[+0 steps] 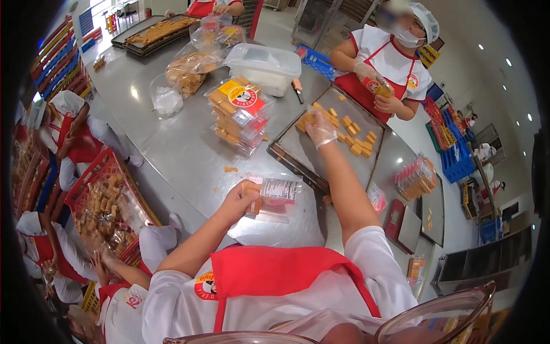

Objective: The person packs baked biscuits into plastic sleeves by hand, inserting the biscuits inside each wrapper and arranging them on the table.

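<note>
My left hand (239,202) is closed round one end of a clear printed plastic bag (278,195) with some biscuits inside, low over the steel table. My right hand (319,129), in a clear plastic glove, reaches onto a dark baking tray (289,150). Its fingers are bent over small golden biscuits; which ones they grip, if any, is hidden. More biscuits (356,148) lie loose on the tray to the right of that hand. A stack of filled, labelled bags (239,114) stands on the table beyond my left hand.
A lidded plastic tub (263,62) and bags of biscuits (189,71) are farther back. A red scale (395,221) and packed bags (416,179) lie at right. A co-worker (387,63) stands across the tray. Others work beside a red crate (112,200) at left.
</note>
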The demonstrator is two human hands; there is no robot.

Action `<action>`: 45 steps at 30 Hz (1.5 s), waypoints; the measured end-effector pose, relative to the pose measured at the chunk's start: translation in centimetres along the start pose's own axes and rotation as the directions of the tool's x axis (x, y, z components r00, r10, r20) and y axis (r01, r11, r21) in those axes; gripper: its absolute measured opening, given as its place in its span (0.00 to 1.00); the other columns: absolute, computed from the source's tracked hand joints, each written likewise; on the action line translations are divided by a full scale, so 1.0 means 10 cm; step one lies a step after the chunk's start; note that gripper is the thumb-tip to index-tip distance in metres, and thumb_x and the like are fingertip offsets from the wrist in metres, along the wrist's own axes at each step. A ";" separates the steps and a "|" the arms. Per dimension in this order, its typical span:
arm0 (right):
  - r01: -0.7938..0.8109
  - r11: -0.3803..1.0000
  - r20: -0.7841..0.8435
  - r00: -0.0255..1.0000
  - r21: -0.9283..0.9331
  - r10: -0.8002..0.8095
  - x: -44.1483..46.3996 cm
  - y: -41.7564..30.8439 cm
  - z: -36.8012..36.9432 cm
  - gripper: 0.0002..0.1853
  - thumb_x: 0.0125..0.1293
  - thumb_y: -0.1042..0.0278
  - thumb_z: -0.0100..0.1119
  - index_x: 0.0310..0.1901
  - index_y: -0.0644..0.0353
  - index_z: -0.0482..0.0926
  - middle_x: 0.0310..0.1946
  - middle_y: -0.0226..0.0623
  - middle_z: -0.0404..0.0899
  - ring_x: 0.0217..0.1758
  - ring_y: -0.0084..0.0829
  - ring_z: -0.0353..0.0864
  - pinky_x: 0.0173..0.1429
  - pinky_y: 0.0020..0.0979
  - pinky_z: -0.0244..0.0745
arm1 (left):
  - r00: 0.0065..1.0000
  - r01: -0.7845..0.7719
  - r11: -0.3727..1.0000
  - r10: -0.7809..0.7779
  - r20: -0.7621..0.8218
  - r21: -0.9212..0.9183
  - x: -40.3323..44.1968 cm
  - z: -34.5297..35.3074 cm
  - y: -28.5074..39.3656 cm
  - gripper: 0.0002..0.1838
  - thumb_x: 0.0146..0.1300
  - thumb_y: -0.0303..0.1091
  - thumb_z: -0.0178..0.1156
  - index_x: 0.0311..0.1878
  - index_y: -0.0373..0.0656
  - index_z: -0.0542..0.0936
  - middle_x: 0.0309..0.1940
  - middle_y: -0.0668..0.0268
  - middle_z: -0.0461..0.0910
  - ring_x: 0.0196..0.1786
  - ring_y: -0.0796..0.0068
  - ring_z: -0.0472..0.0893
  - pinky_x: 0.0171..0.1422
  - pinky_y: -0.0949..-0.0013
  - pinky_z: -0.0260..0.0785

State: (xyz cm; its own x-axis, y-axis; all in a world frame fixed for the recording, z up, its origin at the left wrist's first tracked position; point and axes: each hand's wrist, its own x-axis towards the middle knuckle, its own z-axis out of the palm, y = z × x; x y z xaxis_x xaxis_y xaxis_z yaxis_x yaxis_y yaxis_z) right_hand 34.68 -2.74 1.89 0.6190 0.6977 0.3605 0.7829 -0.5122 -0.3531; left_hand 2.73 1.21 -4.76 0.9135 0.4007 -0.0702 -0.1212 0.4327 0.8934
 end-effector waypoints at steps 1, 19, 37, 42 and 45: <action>0.038 0.999 0.014 0.999 0.017 -0.038 0.00 0.02 0.02 0.18 0.53 0.59 0.55 0.44 0.51 0.66 0.36 0.45 0.77 0.39 0.45 0.77 0.41 0.41 0.69 | 1.000 -0.008 1.000 0.008 -0.002 -0.009 0.01 0.01 -0.01 0.11 0.59 0.33 0.55 0.44 0.41 0.71 0.34 0.68 0.74 0.36 0.81 0.74 0.42 0.76 0.67; -0.014 0.973 0.077 0.997 0.230 -0.004 -0.31 -0.01 0.13 0.26 0.49 0.59 0.61 0.48 0.50 0.61 0.26 0.39 0.76 0.28 0.39 0.77 0.35 0.38 0.71 | 0.999 -0.017 0.993 0.012 -0.043 -0.114 -0.01 0.01 0.02 0.12 0.59 0.32 0.54 0.45 0.41 0.69 0.36 0.66 0.75 0.38 0.76 0.77 0.43 0.72 0.70; -0.170 0.809 0.179 0.980 0.562 0.081 -0.33 -0.03 0.06 0.24 0.54 0.75 0.58 0.49 0.52 0.57 0.25 0.28 0.65 0.24 0.19 0.63 0.25 0.24 0.61 | 0.997 -0.028 0.957 0.005 -0.080 -0.287 0.02 0.01 0.01 0.15 0.60 0.33 0.56 0.49 0.41 0.68 0.41 0.64 0.75 0.42 0.75 0.77 0.46 0.70 0.71; -0.130 0.705 0.148 0.988 0.697 0.036 -0.29 0.10 0.22 0.26 0.53 0.75 0.58 0.50 0.52 0.57 0.28 0.30 0.67 0.26 0.19 0.63 0.28 0.24 0.62 | 0.997 -0.041 0.962 0.022 -0.072 -0.271 0.02 0.01 0.03 0.14 0.60 0.34 0.56 0.47 0.41 0.68 0.40 0.65 0.75 0.40 0.75 0.77 0.45 0.70 0.71; -0.101 0.645 0.074 0.995 0.758 0.070 -0.26 0.07 0.17 0.26 0.52 0.77 0.57 0.50 0.53 0.57 0.32 0.32 0.70 0.27 0.20 0.67 0.28 0.23 0.65 | 0.998 -0.047 0.960 0.031 -0.062 -0.277 0.02 -0.01 0.01 0.17 0.59 0.37 0.57 0.48 0.42 0.68 0.40 0.66 0.75 0.41 0.76 0.77 0.46 0.70 0.71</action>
State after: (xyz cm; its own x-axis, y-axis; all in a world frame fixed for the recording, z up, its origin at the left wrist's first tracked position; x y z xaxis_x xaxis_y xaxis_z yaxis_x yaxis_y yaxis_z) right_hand 33.55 -4.07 -0.81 0.6658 0.6953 0.2706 0.3953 -0.0212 -0.9183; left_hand 2.86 1.47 -4.71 0.8835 0.4631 -0.0697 -0.2670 0.6204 0.7375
